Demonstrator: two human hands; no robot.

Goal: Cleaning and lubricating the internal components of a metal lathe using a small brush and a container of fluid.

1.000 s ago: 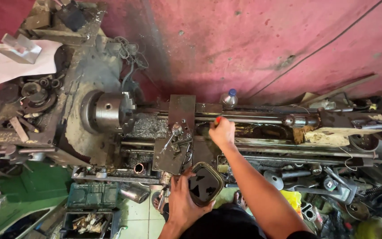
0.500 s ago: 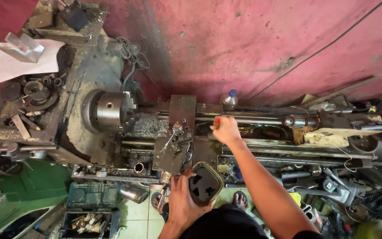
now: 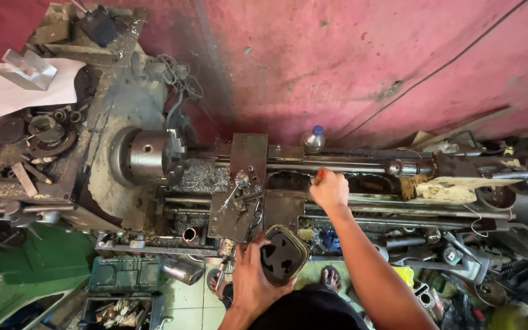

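Shifted slightly rightward along the lathe bed [image 3: 398,201] since earlier: right hand [image 3: 330,189], fingers closed on a small red-tipped tool [image 3: 318,176]. Left hand [image 3: 253,278] wrapped around one dark rounded-square casing [image 3: 282,254] at 6 o'clock. One chuck [image 3: 148,156] at 9 o'clock, one bottle [image 3: 313,139] at 12 o'clock; carriage [image 3: 249,183] between.

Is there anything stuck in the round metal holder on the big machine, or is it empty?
Empty. The chuck shows only a bare dark hole at its centre, with nothing poking out.

carriage [image 3: 249,183] blocks the bed – open rails [image 3: 368,211] rightward, toward tailstock [image 3: 459,168].
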